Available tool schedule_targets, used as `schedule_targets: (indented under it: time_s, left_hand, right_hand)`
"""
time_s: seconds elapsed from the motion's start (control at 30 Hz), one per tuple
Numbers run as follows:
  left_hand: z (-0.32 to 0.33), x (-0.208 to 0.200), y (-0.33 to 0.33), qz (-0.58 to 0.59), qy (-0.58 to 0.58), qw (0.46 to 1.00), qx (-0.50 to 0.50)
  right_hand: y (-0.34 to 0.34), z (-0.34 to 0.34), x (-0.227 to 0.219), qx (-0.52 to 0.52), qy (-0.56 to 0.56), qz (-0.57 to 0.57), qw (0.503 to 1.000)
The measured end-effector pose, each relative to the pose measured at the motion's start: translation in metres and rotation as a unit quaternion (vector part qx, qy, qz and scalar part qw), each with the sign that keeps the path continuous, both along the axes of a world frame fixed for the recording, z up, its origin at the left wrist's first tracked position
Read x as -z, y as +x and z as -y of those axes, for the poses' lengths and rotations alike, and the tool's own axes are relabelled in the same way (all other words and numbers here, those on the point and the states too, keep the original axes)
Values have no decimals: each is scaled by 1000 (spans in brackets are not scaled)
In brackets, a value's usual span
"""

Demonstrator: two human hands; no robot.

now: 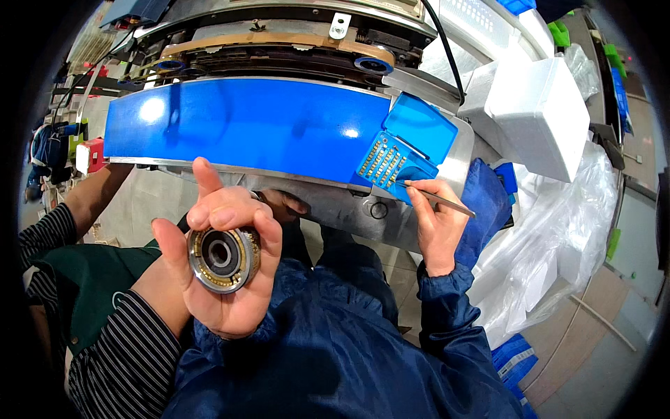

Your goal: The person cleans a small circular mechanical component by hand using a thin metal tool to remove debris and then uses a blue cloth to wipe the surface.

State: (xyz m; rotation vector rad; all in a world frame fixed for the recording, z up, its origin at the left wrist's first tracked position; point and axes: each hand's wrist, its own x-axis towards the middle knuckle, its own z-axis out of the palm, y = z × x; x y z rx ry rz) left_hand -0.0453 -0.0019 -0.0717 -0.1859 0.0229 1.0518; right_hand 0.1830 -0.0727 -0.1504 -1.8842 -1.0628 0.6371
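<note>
Raised over my lap, my left hand (237,279) is closed round a round metal wheel (207,271). The wheel has a dark hub with a centre hole and a brass-coloured ring with small pieces round it. My right hand (441,222) pinches a pair of slim metal tweezers (447,202), whose tips reach into an opened blue plastic case (419,167). Rows of tiny brass-coloured pieces (380,163) lie in the case, beside the tips. Whether the tips grip a piece is too small to tell. The case's lid (421,129) stands tilted back on the far side.
A blue belt (265,126) runs across in front of me, below a machine with a tan drive belt (279,42). At left, a co-worker's striped sleeve (125,356) and green apron (91,293) come close beside me. White foam boxes (537,112) and clear plastic sheeting (544,237) lie at right.
</note>
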Motion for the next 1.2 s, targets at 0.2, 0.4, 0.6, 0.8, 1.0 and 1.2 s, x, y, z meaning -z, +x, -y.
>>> schedule_targets:
  time_s: [0.2, 0.4, 0.6, 0.8, 1.0, 1.2]
  left_hand:
    - [-1, 0, 2, 3, -1, 1000, 2]
    - [-1, 0, 2, 6, 3, 1000, 3]
    - [-3, -1, 3, 4, 1, 1000, 12]
    - [-2, -3, 4, -2, -4, 1000, 10]
    - [-3, -3, 5, 1, -14, 1000, 11]
    - [-5, 1, 9, 7, -27, 999, 28]
  right_hand:
    - [0, -1, -1, 4, 1, -6, 1000]
    - [0, -2, 2, -5, 20, 6, 1000]
    - [1, -2, 3, -9, 26, 15, 1000]
    - [-1, -5, 0, -18, 33, 28, 999]
    - [-4, -5, -9, -31, 67, 68, 995]
    - [-6, -3, -25, -50, 133, 96, 985]
